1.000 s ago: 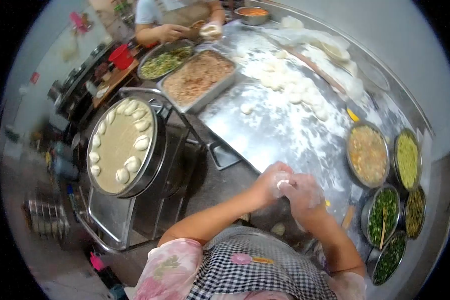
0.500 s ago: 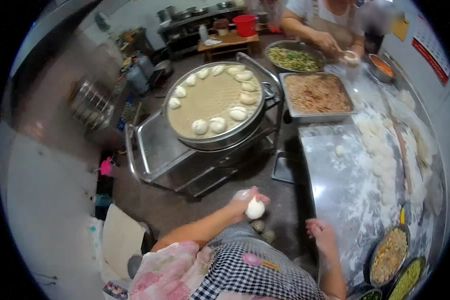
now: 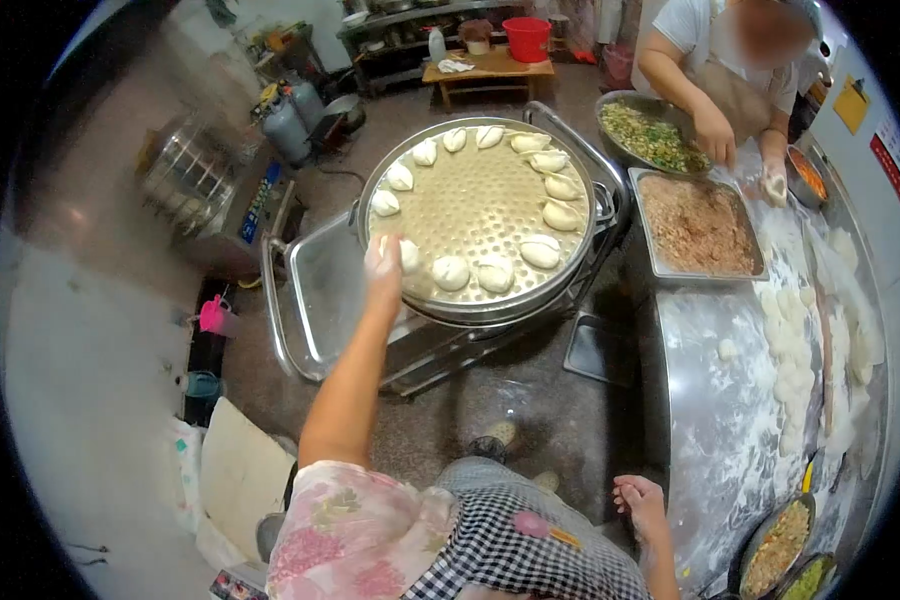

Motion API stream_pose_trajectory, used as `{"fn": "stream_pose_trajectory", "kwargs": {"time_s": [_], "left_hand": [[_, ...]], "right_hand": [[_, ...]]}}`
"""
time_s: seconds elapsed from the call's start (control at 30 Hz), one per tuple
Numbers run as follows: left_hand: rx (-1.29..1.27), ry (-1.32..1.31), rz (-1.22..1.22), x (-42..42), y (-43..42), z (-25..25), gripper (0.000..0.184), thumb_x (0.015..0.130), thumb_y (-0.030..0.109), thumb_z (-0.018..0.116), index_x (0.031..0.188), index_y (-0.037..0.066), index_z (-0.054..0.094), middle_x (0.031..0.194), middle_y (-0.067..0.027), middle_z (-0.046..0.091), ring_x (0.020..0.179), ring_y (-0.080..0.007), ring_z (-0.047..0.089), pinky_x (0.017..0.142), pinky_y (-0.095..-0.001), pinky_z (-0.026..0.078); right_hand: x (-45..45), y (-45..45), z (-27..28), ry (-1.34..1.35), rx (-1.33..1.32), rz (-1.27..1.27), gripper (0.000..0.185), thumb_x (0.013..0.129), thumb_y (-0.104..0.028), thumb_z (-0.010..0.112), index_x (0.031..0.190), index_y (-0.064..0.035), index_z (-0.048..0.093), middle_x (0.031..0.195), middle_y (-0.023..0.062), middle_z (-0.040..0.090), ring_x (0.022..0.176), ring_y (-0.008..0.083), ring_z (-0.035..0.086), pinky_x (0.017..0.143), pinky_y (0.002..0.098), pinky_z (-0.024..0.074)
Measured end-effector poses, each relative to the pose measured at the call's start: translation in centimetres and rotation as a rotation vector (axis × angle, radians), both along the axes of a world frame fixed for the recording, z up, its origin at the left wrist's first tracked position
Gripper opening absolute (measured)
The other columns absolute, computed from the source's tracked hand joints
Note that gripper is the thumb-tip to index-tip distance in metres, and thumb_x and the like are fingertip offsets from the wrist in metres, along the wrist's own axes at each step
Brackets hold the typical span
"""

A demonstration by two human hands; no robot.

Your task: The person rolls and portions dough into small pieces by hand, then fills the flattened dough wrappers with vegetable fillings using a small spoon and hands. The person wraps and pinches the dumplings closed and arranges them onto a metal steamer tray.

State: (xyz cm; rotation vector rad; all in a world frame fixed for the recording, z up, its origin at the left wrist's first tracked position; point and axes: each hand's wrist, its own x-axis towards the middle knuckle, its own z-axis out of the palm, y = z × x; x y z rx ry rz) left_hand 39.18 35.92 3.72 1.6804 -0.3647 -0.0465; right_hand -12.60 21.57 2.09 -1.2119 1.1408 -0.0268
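Note:
My left hand (image 3: 383, 268) is stretched out over the front left rim of the round steamer tray (image 3: 440, 215). Its fingers are closed around a white filled bun (image 3: 409, 256), partly hidden by the hand, at the tray's edge. More pale buns line the rim, among them a round bun (image 3: 451, 272) and a pleated bun (image 3: 496, 273) just right of the held one. Beside the front edge of the floured metal table (image 3: 705, 400) hangs my right hand (image 3: 640, 497), its fingers loosely curled and apart, with nothing visible in it.
The steamer rests on a metal cart (image 3: 315, 300). A pan of meat filling (image 3: 697, 225) and a bowl of chopped greens (image 3: 650, 135) stand at the table's far end. A co-worker's hand (image 3: 715, 137) is near them. Dough pieces (image 3: 795, 350) and a rolling pin (image 3: 827, 370) lie right.
My left hand has moved from in front of my body forward to the tray's front left edge, carrying the bun. My right hand stays low by the table. The view has shifted.

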Motion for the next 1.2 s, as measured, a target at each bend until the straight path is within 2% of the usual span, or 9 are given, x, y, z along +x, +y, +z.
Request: {"fn": "stream_pose_trajectory", "kwargs": {"time_s": [0.1,0.3,0.4,0.67,0.87,0.97,1.07,1.17,1.2], "left_hand": [[0.428,-0.184,-0.113,3.1,-0.1,-1.9,0.040,0.086,0.027,0.056,0.118,0.002,0.053,0.108,-0.0173,0.059,0.101,-0.0257,0.057,0.087,-0.0332,0.044],[0.668,-0.496,-0.111,5.3,1.9,-4.5,0.059,0.072,0.030,0.068,0.121,0.002,0.053,0.113,-0.0188,0.057,0.106,-0.0270,0.056,0.090,-0.0346,0.044],[0.697,-0.212,-0.261,5.0,2.2,-1.7,0.055,0.073,0.032,0.068,0.115,-0.002,0.058,0.117,-0.0244,0.055,0.110,-0.0368,0.053,0.092,-0.0413,0.042],[0.643,-0.152,-0.311,8.6,2.2,-3.3,0.025,0.080,0.020,0.061,0.092,-0.002,0.066,0.081,-0.0143,0.066,0.072,-0.0215,0.062,0.068,-0.0313,0.048],[0.916,-0.416,-0.515,11.1,1.2,-2.2,0.024,0.082,0.015,0.058,0.101,0.000,0.061,0.085,-0.0174,0.061,0.075,-0.0285,0.060,0.066,-0.0341,0.047],[0.858,-1.100,-0.250,7.4,-3.6,2.2,0.040,0.084,0.014,0.060,0.121,0.003,0.050,0.118,-0.0203,0.048,0.092,-0.0301,0.057,0.075,-0.0361,0.047],[0.628,-0.541,-0.493,-0.9,-14.3,6.0,0.039,0.083,0.014,0.062,0.120,0.004,0.053,0.111,-0.0172,0.054,0.093,-0.0264,0.057,0.080,-0.0333,0.046],[0.130,-0.525,-1.038,-13.2,-26.6,0.7,0.035,0.078,0.009,0.067,0.112,0.003,0.059,0.096,-0.0126,0.059,0.089,-0.0223,0.058,0.078,-0.0325,0.047],[0.285,-0.739,-1.119,-20.7,-28.6,3.1,0.035,0.079,0.009,0.066,0.112,0.001,0.058,0.099,-0.0124,0.058,0.090,-0.0225,0.058,0.077,-0.0325,0.049]], "right_hand": [[2.9,0.8,-0.9,-0.008,0.006,0.045,0.018,0.089,-0.007,0.051,0.100,0.0026,0.062,0.080,0.0046,0.061,0.065,0.0098,0.055,0.055,0.0226,0.0439],[8.1,2.0,-0.7,0.040,0.017,0.102,0.017,0.090,-0.008,0.051,0.096,0.0025,0.062,0.078,0.0034,0.060,0.066,0.0100,0.055,0.057,0.0234,0.0456],[9.6,1.9,-0.8,0.033,0.000,0.121,0.018,0.090,-0.009,0.050,0.096,0.0015,0.063,0.078,0.0026,0.060,0.065,0.0095,0.055,0.057,0.0233,0.0450],[11.6,2.5,0.1,0.078,-0.138,0.217,0.024,0.087,-0.016,0.053,0.103,-0.0002,0.062,0.088,0.0103,0.065,0.076,0.0183,0.061,0.069,0.0312,0.0484],[6.8,3.2,-2.0,0.018,-0.249,0.153,0.026,0.087,-0.015,0.051,0.106,-0.0001,0.061,0.094,0.0120,0.066,0.080,0.0223,0.062,0.071,0.0340,0.0484],[3.7,3.4,-1.4,0.063,-0.136,0.006,0.027,0.089,-0.015,0.051,0.108,0.0006,0.061,0.095,0.0120,0.066,0.083,0.0221,0.062,0.072,0.0334,0.0484],[-0.5,3.6,-0.8,0.089,-0.143,-0.101,0.028,0.089,-0.017,0.051,0.109,0.0010,0.060,0.096,0.0120,0.065,0.084,0.0204,0.062,0.073,0.0319,0.0483],[-5.3,4.3,-0.1,0.069,-0.167,-0.265,0.029,0.090,-0.018,0.050,0.110,0.0015,0.059,0.098,0.0122,0.065,0.085,0.0196,0.062,0.075,0.0312,0.0484],[-7.1,4.6,0.3,0.059,-0.164,-0.332,0.030,0.090,-0.018,0.050,0.110,0.0018,0.059,0.098,0.0123,0.065,0.085,0.0196,0.062,0.075,0.0312,0.0485]]}}
